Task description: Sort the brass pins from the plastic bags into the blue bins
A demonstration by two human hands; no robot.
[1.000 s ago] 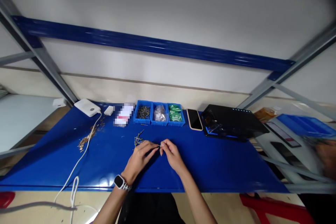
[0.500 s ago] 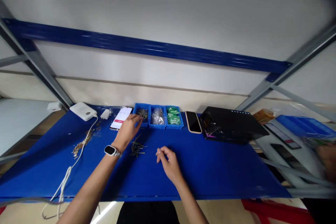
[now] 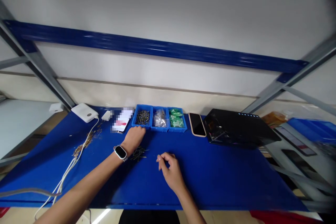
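Loose metal pins (image 3: 138, 154) just beside the left hand (image 3: 134, 138), grip hidden; right hand (image 3: 169, 171), grip half-curled, empty.

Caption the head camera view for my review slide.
Left hand between a blue bin of pins and loose pins; right hand curled on the blue bench.

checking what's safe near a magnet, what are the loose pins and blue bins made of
The loose pins look like dull dark metal, probably steel, from their thin rigid shafts; the exact finish is too small to tell. The blue bins look like moulded plastic, with smooth, uniformly coloured walls.
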